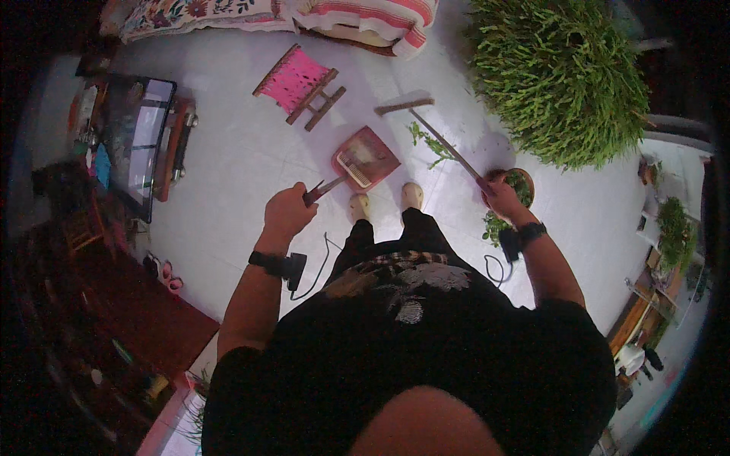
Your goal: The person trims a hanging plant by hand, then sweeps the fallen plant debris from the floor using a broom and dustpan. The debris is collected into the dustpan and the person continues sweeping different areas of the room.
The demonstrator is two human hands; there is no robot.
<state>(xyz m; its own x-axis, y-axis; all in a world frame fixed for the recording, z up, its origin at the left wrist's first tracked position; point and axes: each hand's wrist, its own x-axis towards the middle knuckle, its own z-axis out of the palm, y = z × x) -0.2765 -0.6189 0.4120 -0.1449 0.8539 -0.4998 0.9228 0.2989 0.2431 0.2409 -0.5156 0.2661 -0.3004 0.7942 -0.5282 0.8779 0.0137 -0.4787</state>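
Note:
My left hand (290, 210) is closed around the handle of a red long-handled dustpan (379, 154), whose pan lies in front of my feet. A pale comb-like strip of teeth shows along the pan's near side. In my right hand (502, 199) is the stick of a broom (442, 139). The broom's narrow brush head is on or just above the pale floor, beyond the dustpan and to its right. A leafy green sprig (436, 149) shows beside the broom stick. Close by my right hand is a potted plant (520, 185), partly hidden by it.
A wooden folding stool with a pink seat (299, 82) stands ahead on the left. Large bushy greenery (559, 80) fills the far right. A covered sofa or bed (353, 20) is at the top. A television (151, 148) and a dark red cabinet (154, 313) stand left.

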